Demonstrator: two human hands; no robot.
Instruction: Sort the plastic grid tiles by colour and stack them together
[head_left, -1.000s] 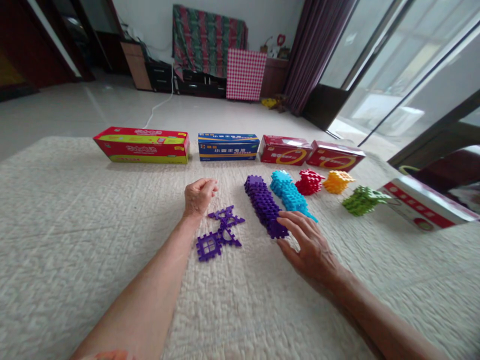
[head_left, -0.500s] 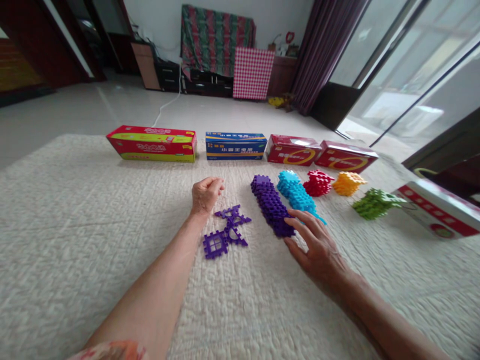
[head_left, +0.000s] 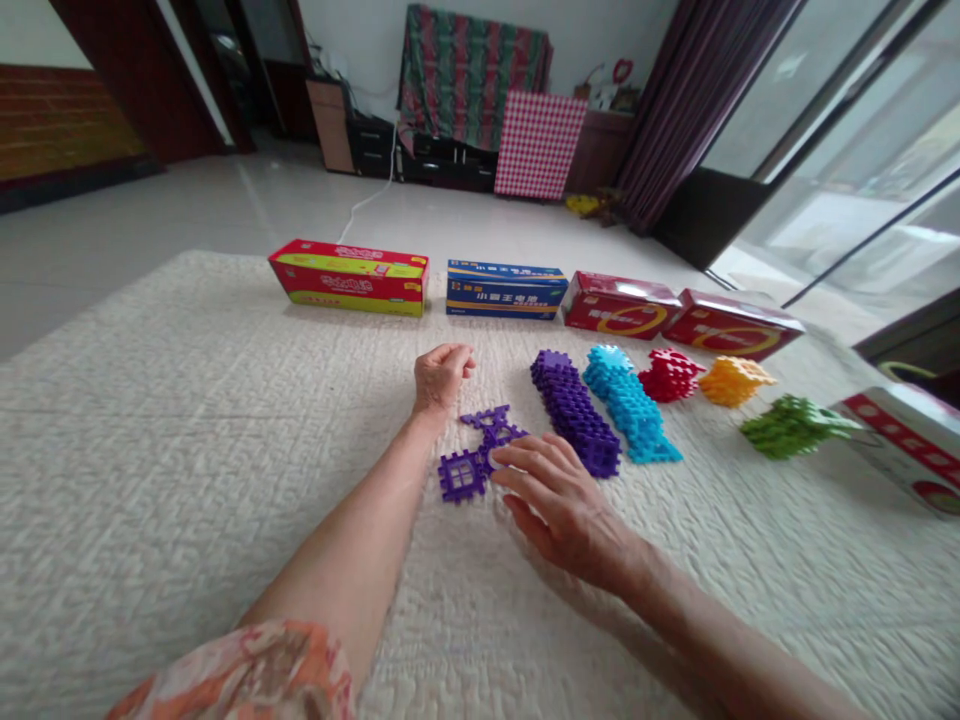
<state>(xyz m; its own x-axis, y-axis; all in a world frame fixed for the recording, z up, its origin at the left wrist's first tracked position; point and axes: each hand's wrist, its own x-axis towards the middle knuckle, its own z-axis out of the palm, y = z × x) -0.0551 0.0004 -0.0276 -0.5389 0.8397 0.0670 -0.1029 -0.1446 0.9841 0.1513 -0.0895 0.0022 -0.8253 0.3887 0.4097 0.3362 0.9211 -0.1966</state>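
Loose purple plastic building pieces lie on the bedspread between my hands; a square one with a window grid (head_left: pixel 461 476) is nearest me. Beyond it lies a triangular purple piece (head_left: pixel 486 416). My right hand (head_left: pixel 562 510) is over the right side of these pieces, fingers apart, partly covering them; I cannot tell whether the fingertips touch. My left hand (head_left: pixel 441 380) rests in a loose fist just beyond the pieces, with nothing showing from it. To the right lies a long row of stacked purple pieces (head_left: pixel 574 410), with a light blue row (head_left: pixel 630 405) beside it.
Red (head_left: pixel 670 376), yellow (head_left: pixel 735 381) and green piece stacks (head_left: pixel 791 427) sit farther right. Along the back stand a red-yellow box (head_left: pixel 349 280), a blue box (head_left: pixel 506 290) and two dark red boxes (head_left: pixel 622 305). A white-red box (head_left: pixel 907 445) is at the right edge.
My right hand has moved left, from the near end of the purple row to the loose purple pieces. My left hand stays in a fist. The view has shifted, so everything appears farther right.
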